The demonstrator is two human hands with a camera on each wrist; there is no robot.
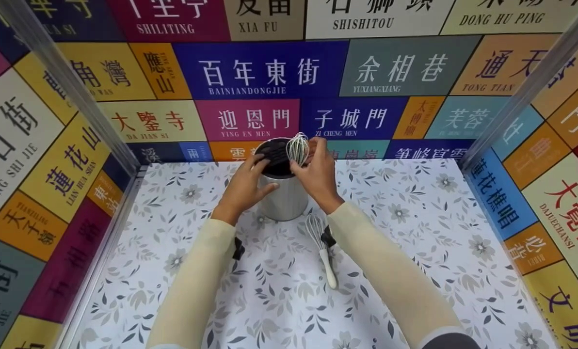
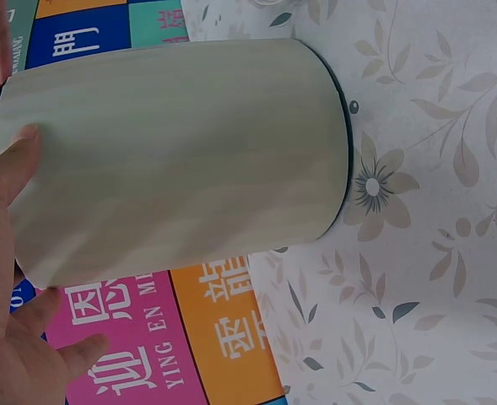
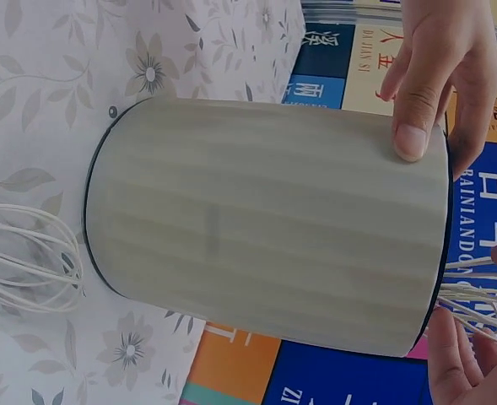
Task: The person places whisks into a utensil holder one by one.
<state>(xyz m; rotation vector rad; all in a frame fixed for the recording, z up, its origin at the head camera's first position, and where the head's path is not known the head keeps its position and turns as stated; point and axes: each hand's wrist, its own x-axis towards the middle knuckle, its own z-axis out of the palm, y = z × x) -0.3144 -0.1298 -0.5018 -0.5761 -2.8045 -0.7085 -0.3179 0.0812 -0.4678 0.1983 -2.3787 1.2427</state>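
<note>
A pale grey cylindrical canister (image 1: pixel 283 201) with a dark interior stands upright at the table's back edge. My left hand (image 1: pixel 244 188) holds its rim on the left, the thumb against the outer wall (image 2: pixel 180 160). At the right of the rim, my right hand (image 1: pixel 320 177) pinches the wire loops of a whisk (image 1: pixel 297 148). Those loops stick up above the canister; the whisk's handle is hidden, apparently inside. A second whisk (image 1: pixel 329 269) with a white handle lies on the table in front of the canister, its wires (image 3: pixel 29 257) toward the canister's base.
The table (image 1: pixel 395 271) has a white cover with grey leaves and flowers. Colourful lettered panels (image 1: pixel 260 70) rise directly behind it and along both sides. Metal posts (image 1: pixel 71 77) stand at the back corners. Small black pieces (image 1: pixel 238 248) sit at both wrists.
</note>
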